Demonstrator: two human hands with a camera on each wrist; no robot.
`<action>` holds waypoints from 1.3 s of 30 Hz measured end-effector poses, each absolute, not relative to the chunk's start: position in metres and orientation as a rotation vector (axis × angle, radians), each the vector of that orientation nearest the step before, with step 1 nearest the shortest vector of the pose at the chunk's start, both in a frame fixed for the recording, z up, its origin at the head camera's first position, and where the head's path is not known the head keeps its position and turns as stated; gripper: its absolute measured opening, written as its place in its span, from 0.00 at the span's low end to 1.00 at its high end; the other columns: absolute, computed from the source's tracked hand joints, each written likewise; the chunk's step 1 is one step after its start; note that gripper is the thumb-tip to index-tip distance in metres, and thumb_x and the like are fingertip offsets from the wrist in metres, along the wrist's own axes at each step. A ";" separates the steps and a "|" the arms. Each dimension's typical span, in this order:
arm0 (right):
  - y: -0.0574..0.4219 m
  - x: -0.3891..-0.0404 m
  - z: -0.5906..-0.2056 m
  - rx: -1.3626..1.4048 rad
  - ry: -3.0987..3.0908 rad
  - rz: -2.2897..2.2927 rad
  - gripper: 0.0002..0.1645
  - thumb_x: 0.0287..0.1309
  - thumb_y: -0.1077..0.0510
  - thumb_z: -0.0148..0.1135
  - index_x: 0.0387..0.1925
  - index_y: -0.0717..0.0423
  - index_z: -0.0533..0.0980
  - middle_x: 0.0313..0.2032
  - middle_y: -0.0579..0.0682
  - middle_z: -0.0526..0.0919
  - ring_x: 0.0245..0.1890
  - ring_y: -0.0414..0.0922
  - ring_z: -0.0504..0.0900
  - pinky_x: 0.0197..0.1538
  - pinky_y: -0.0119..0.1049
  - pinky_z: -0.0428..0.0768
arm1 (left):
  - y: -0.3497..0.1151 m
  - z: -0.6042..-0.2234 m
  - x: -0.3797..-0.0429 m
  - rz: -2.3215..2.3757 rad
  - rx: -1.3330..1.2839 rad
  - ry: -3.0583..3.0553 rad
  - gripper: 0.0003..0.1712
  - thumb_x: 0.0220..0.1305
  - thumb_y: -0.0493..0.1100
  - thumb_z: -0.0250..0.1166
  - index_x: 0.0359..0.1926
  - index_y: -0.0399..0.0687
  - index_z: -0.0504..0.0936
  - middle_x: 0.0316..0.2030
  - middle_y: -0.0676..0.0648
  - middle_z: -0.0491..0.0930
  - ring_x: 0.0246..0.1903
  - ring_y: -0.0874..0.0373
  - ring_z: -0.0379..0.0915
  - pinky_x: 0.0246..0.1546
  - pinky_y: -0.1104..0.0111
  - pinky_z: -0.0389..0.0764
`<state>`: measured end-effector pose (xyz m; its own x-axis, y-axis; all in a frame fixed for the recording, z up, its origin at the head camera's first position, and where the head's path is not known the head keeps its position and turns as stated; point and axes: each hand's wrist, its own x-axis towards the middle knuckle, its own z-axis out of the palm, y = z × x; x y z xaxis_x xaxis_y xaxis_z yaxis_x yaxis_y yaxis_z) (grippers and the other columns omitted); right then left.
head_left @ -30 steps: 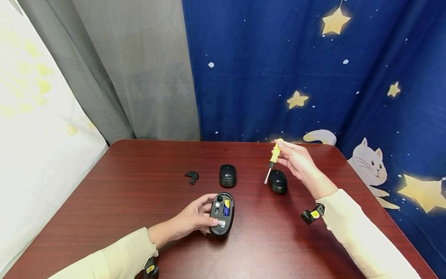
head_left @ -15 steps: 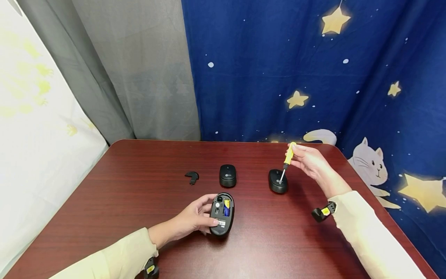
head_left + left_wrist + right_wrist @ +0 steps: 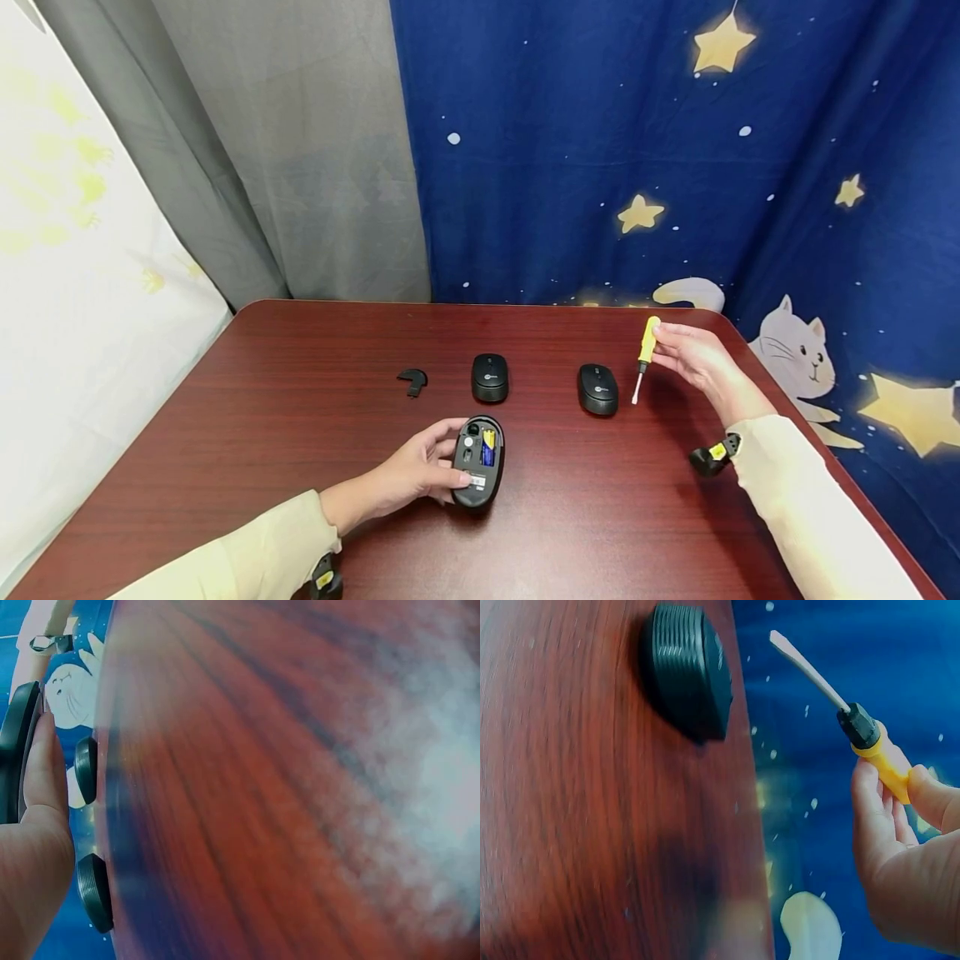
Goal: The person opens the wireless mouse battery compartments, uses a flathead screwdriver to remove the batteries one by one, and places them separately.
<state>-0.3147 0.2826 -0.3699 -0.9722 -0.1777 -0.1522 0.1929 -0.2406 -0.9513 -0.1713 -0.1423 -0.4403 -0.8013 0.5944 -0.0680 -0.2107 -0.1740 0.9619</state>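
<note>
With its underside facing up, a black computer mouse is gripped by my left hand, thumb across the bottom face. A blue and yellow battery shows in its uncovered compartment. My right hand pinches the yellow handle of a flat-blade screwdriver between thumb and fingers. Its metal blade points down, to the right of a second black mouse and apart from it. In the right wrist view the flat tip of the screwdriver is plain.
A third black mouse sits upright behind the left hand. Left of it lies a small black battery cover. All rest on a reddish-brown wooden table. Grey and blue curtains hang behind its far edge.
My right hand has moved to the right with the screwdriver, past the mouse on the right and away from it. The left hand and its mouse have stayed still.
</note>
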 end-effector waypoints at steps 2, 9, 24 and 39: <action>0.288 -0.317 -0.373 0.045 1.761 -2.322 0.15 0.68 0.67 0.53 0.30 0.51 0.80 0.29 0.46 0.84 0.31 0.39 0.83 0.37 0.32 0.83 | -0.142 -0.440 -0.171 2.023 0.447 1.571 0.45 0.55 0.26 0.66 0.70 0.40 0.54 0.54 0.35 0.75 0.44 0.45 0.80 0.36 0.53 0.83; 0.299 -0.323 -0.380 0.142 1.762 -2.325 0.17 0.67 0.67 0.54 0.27 0.49 0.82 0.28 0.46 0.84 0.30 0.39 0.83 0.36 0.33 0.83 | -0.143 -0.438 -0.170 2.032 0.460 1.564 0.45 0.55 0.26 0.66 0.70 0.38 0.54 0.54 0.35 0.75 0.44 0.45 0.80 0.36 0.53 0.83; 0.318 -0.331 -0.404 0.314 1.623 -2.265 0.19 0.67 0.67 0.53 0.24 0.50 0.82 0.27 0.47 0.85 0.29 0.41 0.84 0.36 0.36 0.84 | -0.144 -0.438 -0.170 2.027 0.439 1.577 0.46 0.54 0.26 0.67 0.70 0.40 0.55 0.55 0.35 0.74 0.46 0.44 0.79 0.37 0.51 0.83; 0.321 -0.335 -0.420 0.350 1.704 -2.197 0.15 0.66 0.71 0.53 0.28 0.53 0.78 0.27 0.48 0.83 0.29 0.41 0.82 0.38 0.37 0.84 | -0.144 -0.439 -0.171 2.014 0.431 1.587 0.45 0.55 0.27 0.67 0.71 0.42 0.55 0.54 0.35 0.75 0.45 0.44 0.80 0.36 0.53 0.83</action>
